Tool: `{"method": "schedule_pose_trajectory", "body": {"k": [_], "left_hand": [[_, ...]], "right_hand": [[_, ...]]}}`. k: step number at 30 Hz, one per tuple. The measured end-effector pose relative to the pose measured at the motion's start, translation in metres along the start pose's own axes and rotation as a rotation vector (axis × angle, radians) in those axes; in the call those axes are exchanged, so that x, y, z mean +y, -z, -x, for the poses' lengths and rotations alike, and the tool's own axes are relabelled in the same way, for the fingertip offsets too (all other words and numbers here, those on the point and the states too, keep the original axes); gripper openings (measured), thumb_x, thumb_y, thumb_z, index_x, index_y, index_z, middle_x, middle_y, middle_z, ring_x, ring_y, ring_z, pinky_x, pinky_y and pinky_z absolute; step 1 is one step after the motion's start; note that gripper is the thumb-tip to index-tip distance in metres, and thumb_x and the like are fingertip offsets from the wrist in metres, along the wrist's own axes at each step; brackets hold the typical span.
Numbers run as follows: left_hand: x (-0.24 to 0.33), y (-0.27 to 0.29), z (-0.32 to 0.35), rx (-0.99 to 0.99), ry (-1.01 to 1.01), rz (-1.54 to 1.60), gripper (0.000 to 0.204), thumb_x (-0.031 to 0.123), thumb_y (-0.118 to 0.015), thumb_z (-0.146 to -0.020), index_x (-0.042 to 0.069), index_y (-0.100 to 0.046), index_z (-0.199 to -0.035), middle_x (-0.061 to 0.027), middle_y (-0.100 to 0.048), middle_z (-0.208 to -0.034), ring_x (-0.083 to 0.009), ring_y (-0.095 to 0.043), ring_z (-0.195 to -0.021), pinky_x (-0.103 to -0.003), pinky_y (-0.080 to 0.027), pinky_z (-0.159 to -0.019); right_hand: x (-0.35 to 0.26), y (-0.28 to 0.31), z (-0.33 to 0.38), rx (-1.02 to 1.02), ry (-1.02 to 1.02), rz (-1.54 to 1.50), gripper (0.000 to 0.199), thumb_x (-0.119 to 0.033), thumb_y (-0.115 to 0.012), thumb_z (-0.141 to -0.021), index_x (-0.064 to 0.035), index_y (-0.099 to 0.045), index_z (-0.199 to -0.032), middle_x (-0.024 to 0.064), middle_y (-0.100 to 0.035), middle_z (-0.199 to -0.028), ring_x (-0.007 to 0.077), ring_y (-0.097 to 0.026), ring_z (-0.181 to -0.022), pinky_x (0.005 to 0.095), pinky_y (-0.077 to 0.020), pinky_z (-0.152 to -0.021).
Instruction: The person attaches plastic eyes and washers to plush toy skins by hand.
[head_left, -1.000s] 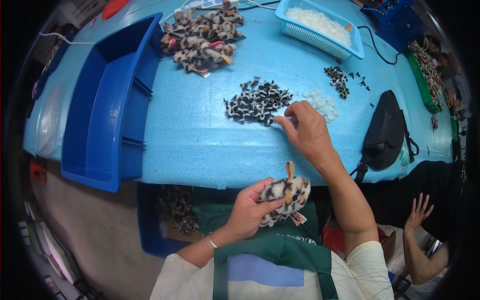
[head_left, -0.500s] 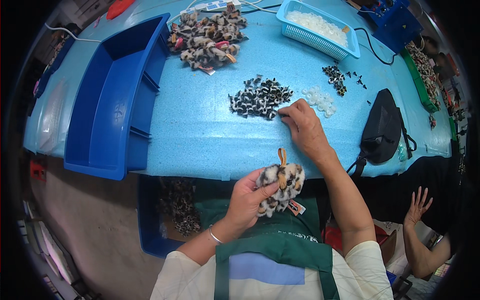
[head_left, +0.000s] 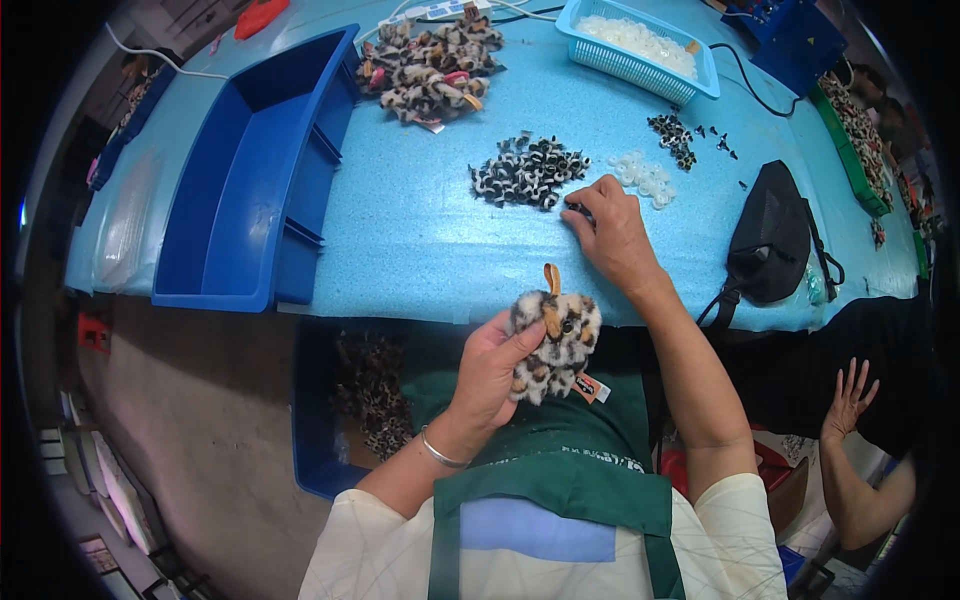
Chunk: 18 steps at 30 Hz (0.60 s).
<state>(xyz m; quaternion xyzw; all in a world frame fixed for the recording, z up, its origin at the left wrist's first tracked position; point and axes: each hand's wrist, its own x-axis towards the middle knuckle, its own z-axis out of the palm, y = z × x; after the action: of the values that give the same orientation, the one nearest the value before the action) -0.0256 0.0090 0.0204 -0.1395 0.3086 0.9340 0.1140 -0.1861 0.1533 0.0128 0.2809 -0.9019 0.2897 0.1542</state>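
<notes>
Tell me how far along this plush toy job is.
Done: a heap of finished-looking leopard-print plush toys lies at the table's far side. In hand: the left hand has its grip on one plush toy, while the right hand picks at the black-and-white small parts. Left: that pile, and more plush pieces in the bin under the table.

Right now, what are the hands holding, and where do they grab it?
The left hand grips the spotted plush toy by its lower left side. The right hand pinches at something small beside the black-and-white pieces; unclear if held.
</notes>
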Motion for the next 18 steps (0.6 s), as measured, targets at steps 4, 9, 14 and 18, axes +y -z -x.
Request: {"method": "schedule_pose_trajectory", "body": {"k": [4,9,14,18], "left_hand": [[-0.001,-0.001,0.0,0.024,-0.021,-0.008,0.025,0.011,-0.057,-0.092,-0.004,-0.057,-0.112,-0.0127,-0.066,-0.103,-0.019,-0.067,-0.089,-0.032,-0.056,-0.078],[-0.002,-0.005,-0.002,0.028,-0.013,0.012,0.025,0.011,-0.057,-0.093,-0.004,-0.057,-0.112,-0.0123,-0.066,-0.103,-0.0192,-0.067,-0.089,-0.032,-0.056,-0.078],[-0.006,-0.004,-0.002,0.052,-0.005,0.009,0.025,0.013,-0.057,-0.093,-0.003,-0.058,-0.112,-0.0108,-0.065,-0.103,-0.0175,-0.066,-0.088,-0.031,-0.056,-0.076],[-0.011,-0.013,-0.007,0.013,-0.004,-0.059,0.025,0.013,-0.057,-0.093,-0.001,-0.058,-0.113,-0.0079,-0.065,-0.102,-0.0135,-0.064,-0.088,-0.029,-0.055,-0.075]], "right_hand": [[0.004,-0.003,0.003,0.075,0.029,0.012,0.015,0.0,-0.07,-0.074,-0.0014,-0.065,-0.087,0.0139,-0.059,-0.083,0.0286,-0.061,-0.073,0.0365,-0.0485,-0.065],[0.016,0.015,0.01,0.038,-0.087,-0.079,0.017,0.002,-0.07,-0.072,-0.0009,-0.065,-0.088,0.0137,-0.062,-0.083,0.0268,-0.064,-0.074,0.0336,-0.0503,-0.066],[-0.019,0.062,0.041,-0.145,-0.252,-0.68,0.017,0.0,-0.069,-0.071,-0.0034,-0.066,-0.087,0.0087,-0.061,-0.084,0.0208,-0.06,-0.087,0.0301,-0.0452,-0.082],[-0.058,0.082,0.079,-0.184,-0.084,-0.756,0.018,0.002,-0.068,-0.07,-0.0042,-0.065,-0.087,0.0095,-0.055,-0.11,0.0215,-0.055,-0.1,0.0314,-0.0424,-0.088]]}}
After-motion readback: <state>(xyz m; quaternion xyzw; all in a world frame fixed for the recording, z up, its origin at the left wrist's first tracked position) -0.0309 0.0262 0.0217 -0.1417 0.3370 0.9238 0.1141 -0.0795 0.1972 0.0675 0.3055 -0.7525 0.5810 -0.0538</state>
